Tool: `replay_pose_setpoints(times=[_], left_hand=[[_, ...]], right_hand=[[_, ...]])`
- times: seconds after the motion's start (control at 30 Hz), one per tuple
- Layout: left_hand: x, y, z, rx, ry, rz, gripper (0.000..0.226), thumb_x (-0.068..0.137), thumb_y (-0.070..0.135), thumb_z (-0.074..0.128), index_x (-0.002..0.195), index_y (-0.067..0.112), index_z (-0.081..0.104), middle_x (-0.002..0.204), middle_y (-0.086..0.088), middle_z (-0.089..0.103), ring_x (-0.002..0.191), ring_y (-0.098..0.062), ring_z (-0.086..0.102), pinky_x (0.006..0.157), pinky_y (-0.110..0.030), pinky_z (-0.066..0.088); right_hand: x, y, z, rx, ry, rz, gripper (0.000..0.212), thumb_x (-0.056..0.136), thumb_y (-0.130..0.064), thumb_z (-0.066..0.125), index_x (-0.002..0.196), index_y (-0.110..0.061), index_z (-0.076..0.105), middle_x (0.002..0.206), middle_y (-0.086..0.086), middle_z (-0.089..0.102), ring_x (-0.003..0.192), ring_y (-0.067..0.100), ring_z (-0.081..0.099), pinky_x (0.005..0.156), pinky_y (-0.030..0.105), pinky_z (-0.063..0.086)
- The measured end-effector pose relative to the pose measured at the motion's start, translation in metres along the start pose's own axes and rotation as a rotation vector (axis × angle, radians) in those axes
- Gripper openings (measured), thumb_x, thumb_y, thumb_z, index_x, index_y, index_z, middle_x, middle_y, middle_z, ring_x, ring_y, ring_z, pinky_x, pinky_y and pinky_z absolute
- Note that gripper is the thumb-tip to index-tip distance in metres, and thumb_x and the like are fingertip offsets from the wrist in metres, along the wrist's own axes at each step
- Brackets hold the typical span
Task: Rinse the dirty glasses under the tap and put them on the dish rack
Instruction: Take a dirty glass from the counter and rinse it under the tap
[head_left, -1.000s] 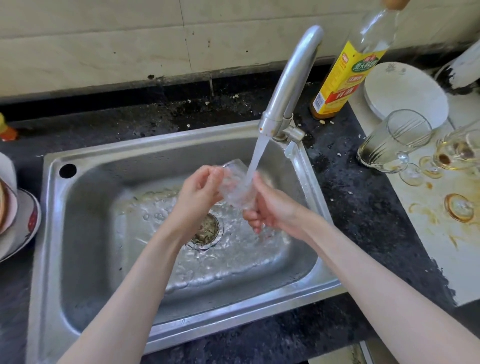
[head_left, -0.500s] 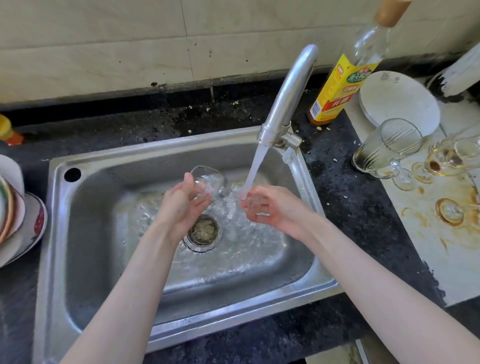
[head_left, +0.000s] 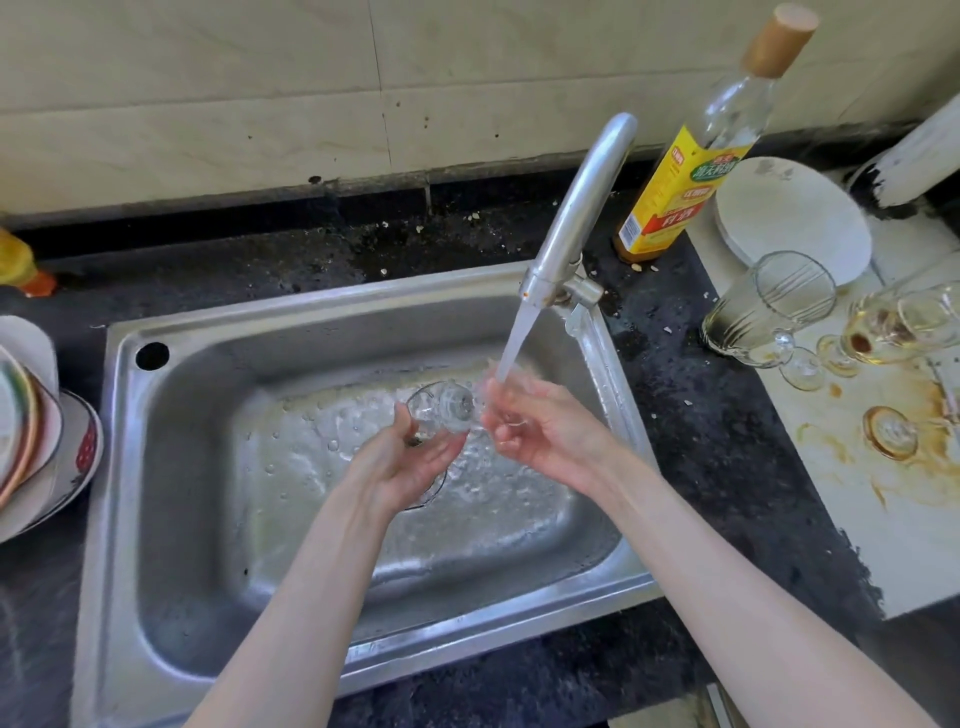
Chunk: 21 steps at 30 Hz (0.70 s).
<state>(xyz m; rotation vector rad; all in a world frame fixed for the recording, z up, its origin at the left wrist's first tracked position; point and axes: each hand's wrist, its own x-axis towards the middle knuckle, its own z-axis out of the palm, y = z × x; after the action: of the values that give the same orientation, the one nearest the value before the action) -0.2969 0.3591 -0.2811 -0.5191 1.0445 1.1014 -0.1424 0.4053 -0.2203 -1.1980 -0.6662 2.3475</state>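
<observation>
We cradle the small clear glass (head_left: 441, 408) sideways in our left hand (head_left: 402, 462), fingers curled beneath, at nine o'clock of the tap stream (head_left: 511, 345) so our spread right hand (head_left: 535, 434) gets rinsed.
</observation>
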Motion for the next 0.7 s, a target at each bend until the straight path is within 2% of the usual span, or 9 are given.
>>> replay_pose_setpoints(times=[0.07, 0.1, 0.17, 0.2, 0.3, 0.4, 0.5, 0.6, 0.7], left_hand=[[-0.001, -0.001, 0.0, -0.007, 0.031, 0.03, 0.021, 0.097, 0.027, 0.045, 0.095, 0.007, 0.046, 0.135, -0.032, 0.039, 0.114, -0.042, 0.052, 0.091, -0.051, 0.044], [-0.002, -0.001, 0.001, -0.008, 0.046, 0.051, 0.025, 0.097, 0.027, 0.045, 0.111, 0.006, 0.047, 0.136, -0.031, 0.038, 0.117, -0.042, 0.05, 0.094, -0.051, 0.043], [-0.002, -0.001, 0.003, 0.014, 0.064, 0.096, 0.047, 0.097, 0.025, 0.045, 0.137, 0.003, 0.034, 0.137, -0.029, 0.038, 0.122, -0.043, 0.046, 0.098, -0.051, 0.041], [-0.002, -0.002, 0.005, 0.032, 0.072, 0.116, 0.05, 0.097, 0.025, 0.045, 0.14, 0.002, 0.031, 0.135, -0.028, 0.039, 0.122, -0.042, 0.047, 0.097, -0.051, 0.041], [-0.006, -0.003, 0.012, 0.041, 0.088, 0.152, 0.043, 0.097, 0.025, 0.045, 0.134, 0.004, 0.037, 0.127, -0.026, 0.042, 0.121, -0.042, 0.048, 0.099, -0.05, 0.04], [-0.011, 0.002, 0.012, -0.059, 0.084, 0.131, 0.04, 0.097, 0.027, 0.043, 0.131, 0.006, 0.042, 0.134, -0.025, 0.041, 0.125, -0.042, 0.044, 0.103, -0.051, 0.036], [-0.013, 0.009, 0.01, -0.157, 0.023, 0.085, 0.025, 0.097, 0.028, 0.044, 0.086, 0.007, 0.05, 0.137, -0.023, 0.04, 0.127, -0.041, 0.042, 0.106, -0.05, 0.033], [-0.017, 0.012, 0.011, -0.189, -0.012, 0.102, 0.031, 0.096, 0.027, 0.046, 0.075, 0.005, 0.043, 0.119, -0.023, 0.047, 0.129, -0.039, 0.039, 0.107, -0.049, 0.031], [-0.02, 0.008, 0.014, -0.183, -0.079, 0.141, 0.022, 0.095, 0.026, 0.048, 0.094, 0.005, 0.044, 0.119, -0.025, 0.043, 0.127, -0.043, 0.039, 0.105, -0.055, 0.032]], right_hand=[[0.003, 0.005, -0.001, -0.04, 0.115, -0.022, 0.048, 0.072, -0.025, 0.068, 0.114, -0.005, 0.058, 0.056, 0.0, 0.059, 0.04, 0.006, 0.046, 0.04, 0.012, 0.04], [0.005, 0.007, -0.002, -0.06, 0.181, -0.036, 0.049, 0.075, -0.034, 0.066, 0.115, -0.007, 0.059, 0.054, -0.002, 0.057, 0.039, 0.005, 0.044, 0.039, 0.012, 0.038], [0.009, 0.012, -0.004, -0.085, 0.308, -0.056, 0.044, 0.084, -0.048, 0.054, 0.103, -0.009, 0.062, 0.047, -0.005, 0.048, 0.038, 0.005, 0.037, 0.041, 0.016, 0.033], [0.01, 0.013, -0.004, -0.063, 0.355, -0.076, 0.044, 0.089, -0.05, 0.047, 0.095, -0.009, 0.062, 0.044, -0.005, 0.042, 0.037, 0.007, 0.033, 0.043, 0.019, 0.029], [0.013, 0.015, -0.002, 0.042, 0.377, -0.154, 0.04, 0.097, -0.044, 0.038, 0.081, -0.011, 0.053, 0.045, -0.003, 0.029, 0.038, 0.008, 0.023, 0.045, 0.022, 0.02], [0.011, 0.011, 0.003, 0.253, 0.134, -0.131, 0.018, 0.099, -0.021, 0.041, 0.09, -0.012, 0.054, 0.053, -0.002, 0.04, 0.046, 0.008, 0.033, 0.046, 0.019, 0.029], [0.009, 0.007, 0.002, 0.401, -0.057, -0.081, 0.023, 0.091, -0.005, 0.045, 0.108, -0.013, 0.058, 0.067, 0.005, 0.056, 0.055, 0.01, 0.05, 0.051, 0.019, 0.044], [0.01, 0.009, 0.0, 0.414, -0.005, -0.072, 0.023, 0.087, -0.01, 0.053, 0.108, -0.011, 0.059, 0.071, 0.008, 0.063, 0.052, 0.009, 0.054, 0.049, 0.018, 0.048], [0.015, 0.014, -0.002, 0.405, 0.13, -0.051, 0.017, 0.081, -0.024, 0.061, 0.091, -0.01, 0.061, 0.062, 0.004, 0.059, 0.046, 0.008, 0.049, 0.042, 0.017, 0.043]])
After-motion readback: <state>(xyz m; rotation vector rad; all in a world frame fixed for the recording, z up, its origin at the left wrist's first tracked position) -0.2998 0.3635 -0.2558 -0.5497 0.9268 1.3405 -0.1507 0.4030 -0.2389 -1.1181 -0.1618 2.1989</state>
